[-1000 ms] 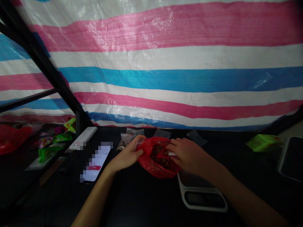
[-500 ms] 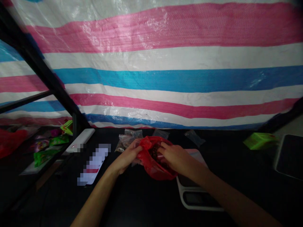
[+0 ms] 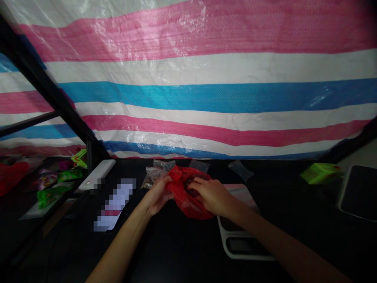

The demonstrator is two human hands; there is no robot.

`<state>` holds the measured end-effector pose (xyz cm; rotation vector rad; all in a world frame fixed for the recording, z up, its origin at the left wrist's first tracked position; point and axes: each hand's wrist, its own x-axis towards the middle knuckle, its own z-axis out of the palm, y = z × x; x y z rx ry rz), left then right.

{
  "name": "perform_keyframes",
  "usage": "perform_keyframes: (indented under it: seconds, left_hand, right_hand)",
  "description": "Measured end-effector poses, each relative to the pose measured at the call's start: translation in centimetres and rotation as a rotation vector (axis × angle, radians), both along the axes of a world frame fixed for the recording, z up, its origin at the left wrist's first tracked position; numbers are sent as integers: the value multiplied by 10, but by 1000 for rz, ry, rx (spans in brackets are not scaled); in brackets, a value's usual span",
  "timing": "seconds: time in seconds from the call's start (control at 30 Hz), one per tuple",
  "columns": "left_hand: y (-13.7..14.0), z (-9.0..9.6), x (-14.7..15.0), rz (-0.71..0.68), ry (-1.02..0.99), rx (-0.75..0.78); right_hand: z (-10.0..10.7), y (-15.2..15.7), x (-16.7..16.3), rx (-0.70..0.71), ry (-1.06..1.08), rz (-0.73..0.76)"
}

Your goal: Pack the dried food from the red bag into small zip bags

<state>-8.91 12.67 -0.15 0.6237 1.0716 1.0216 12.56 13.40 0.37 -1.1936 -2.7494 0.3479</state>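
Note:
A red plastic bag (image 3: 193, 206) is held up with its mouth spread, and small dark bits show inside it. My left hand (image 3: 159, 194) is closed on the bag's left rim. Into the mouth reaches my right hand (image 3: 210, 194), its fingers curled down among the contents. The fingertips are hidden, so what they grip cannot be made out. Under my right forearm lies a white-rimmed digital scale (image 3: 229, 251), partly covered by the arm. Small clear zip bags (image 3: 150, 173) with brownish contents lie just behind my left hand.
Left of my arms lie a lit phone (image 3: 114, 208) and a long white device (image 3: 98, 175). Green packets (image 3: 53, 195) are at the far left. Another clear bag (image 3: 240, 169), a green box (image 3: 321, 173) and a dark-screened device (image 3: 357, 192) are toward the right. A striped tarp (image 3: 206, 98) hangs behind.
My right fingers have curled further into the red bag, and its mouth looks narrower. The bag has shifted slightly up and left. The whole view has moved a little.

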Motion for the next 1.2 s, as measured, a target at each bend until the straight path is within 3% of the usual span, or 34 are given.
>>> perform_keyframes:
  seconds: [0.17, 0.43, 0.5, 0.6, 0.67, 0.73, 0.9, 1.07, 1.2]
  left_hand:
    - [-3, 1, 1, -43, -41, -12]
    - [-9, 23, -19, -130, 193, 277]
    - [-6, 24, -21, -57, 248, 371]
    - [-7, 25, -19, 230, 397, 619]
    - [-12, 25, -16, 342, 489, 754]
    - [-20, 25, -13, 269, 550, 828]
    - [-31, 20, -3, -73, 685, 886]
    - [-25, 7, 9, -161, 918, 988]
    - [-26, -3, 16, -114, 903, 980]
  right_hand:
    - [-1, -2, -4, -33, 33, -70]
    - [11, 4, 9, -232, 301, -103]
    - [16, 7, 15, -260, 330, -100]
    - [26, 9, 23, -302, 340, -115]
    - [36, 9, 27, -331, 369, -103]
    - [48, 8, 32, -363, 408, -72]
    - [75, -2, 35, -388, 490, -42]
    - [79, -13, 23, -255, 545, -80]
    - [75, -20, 12, -172, 478, -40]
